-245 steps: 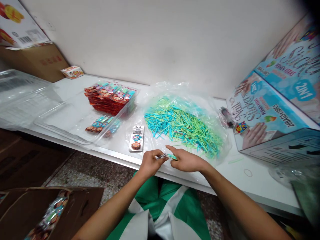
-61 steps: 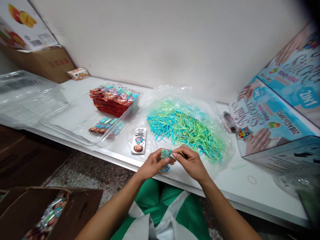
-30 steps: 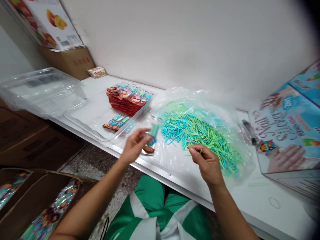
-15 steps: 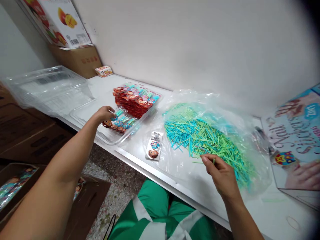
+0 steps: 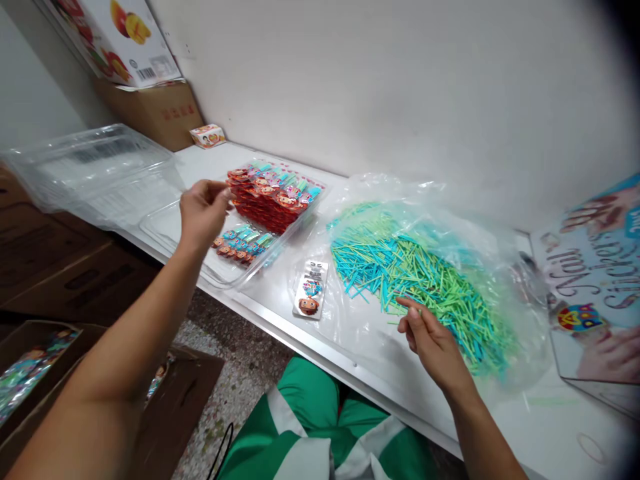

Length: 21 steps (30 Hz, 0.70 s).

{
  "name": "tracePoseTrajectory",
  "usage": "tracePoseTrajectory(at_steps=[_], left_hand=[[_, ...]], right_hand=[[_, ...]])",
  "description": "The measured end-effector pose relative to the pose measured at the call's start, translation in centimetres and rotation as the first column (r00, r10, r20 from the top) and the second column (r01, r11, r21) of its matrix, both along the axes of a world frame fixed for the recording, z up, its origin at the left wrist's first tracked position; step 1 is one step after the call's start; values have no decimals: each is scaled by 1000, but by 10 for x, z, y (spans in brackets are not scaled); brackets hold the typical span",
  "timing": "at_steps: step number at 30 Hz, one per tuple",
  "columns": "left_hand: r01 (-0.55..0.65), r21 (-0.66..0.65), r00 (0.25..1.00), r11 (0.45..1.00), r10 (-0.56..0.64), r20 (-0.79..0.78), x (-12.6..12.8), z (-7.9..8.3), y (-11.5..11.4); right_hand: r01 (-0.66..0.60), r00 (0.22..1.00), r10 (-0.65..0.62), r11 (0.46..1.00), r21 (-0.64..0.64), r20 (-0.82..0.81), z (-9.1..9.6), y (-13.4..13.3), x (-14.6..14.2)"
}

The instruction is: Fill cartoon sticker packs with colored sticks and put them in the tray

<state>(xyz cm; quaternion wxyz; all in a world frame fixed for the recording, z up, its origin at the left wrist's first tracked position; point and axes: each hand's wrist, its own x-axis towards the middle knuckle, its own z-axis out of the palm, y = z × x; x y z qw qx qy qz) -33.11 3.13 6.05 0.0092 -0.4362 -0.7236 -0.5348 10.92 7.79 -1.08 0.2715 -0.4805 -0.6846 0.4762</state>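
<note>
My left hand is at the left edge of a stack of red-edged cartoon packets, fingers bent and slightly apart; no item shows in it. Below it lies a row of packets with brown-haired figures. Both groups sit in a clear plastic tray. My right hand is at the front of a pile of blue and green thin sticks, index finger stretched out, a thin green stick seeming pinched behind it. Between the hands lies a white cartoon card.
A clear plastic bag surrounds the sticks. Empty clear trays overhang the left side. Brown cartons and a small box stand behind. A nail sticker box is at right. Open cartons with packets sit lower left.
My left hand has moved up and away from the front packet row to the stack's left edge. My right hand has shifted slightly, its index finger straighter.
</note>
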Motion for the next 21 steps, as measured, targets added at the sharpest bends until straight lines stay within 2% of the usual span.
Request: tracePoseTrajectory(at_steps=[1, 2, 4, 5, 6, 7, 9, 10, 12, 13, 14, 17, 21], left_hand=[[62, 13, 998, 998, -62, 15, 30, 0, -8], [141, -30, 990, 990, -140, 33, 59, -4, -17], [297, -198, 955, 934, -292, 57, 111, -22, -29], [307, -291, 950, 906, -312, 33, 131, -35, -32], [267, -396, 957, 879, -291, -2, 146, -49, -33], [177, -487, 971, 855, -232, -54, 156, -64, -30], [-11, -617, 987, 787, -91, -134, 162, -89, -20], [-65, -667, 990, 742, -39, -139, 161, -100, -13], [-68, -746, 997, 663, 22, -71, 153, -117, 0], [-36, -755, 999, 655, 48, -6, 148, -124, 5], [3, -741, 994, 671, 76, 74, 144, -130, 9], [94, -630, 949, 771, 122, 290, 135, -143, 12], [120, -552, 927, 825, 106, 359, 133, -145, 5]], right_hand=[[-8, 999, 7, 999, 31, 33, 0, -1, -1], [-13, 998, 9, 998, 63, 65, 0, -3, -1], [-20, 994, 8, 994, 106, 113, 0, -7, 0], [-26, 992, 12, 994, 110, 127, 0, -9, 1], [-34, 991, 20, 994, 106, 135, 0, -12, 3], [-44, 990, 29, 994, 99, 140, 0, -15, 6], [-58, 988, 45, 995, 87, 148, 1, -21, 12], [-62, 987, 48, 994, 85, 151, 1, -23, 15], [-65, 987, 52, 994, 82, 152, 1, -28, 21], [-66, 987, 54, 995, 80, 150, 0, -30, 23], [-66, 988, 54, 995, 78, 148, 0, -31, 26], [-55, 989, 44, 996, 74, 143, -2, -32, 30], [-49, 992, 40, 996, 75, 118, -3, -32, 32]])
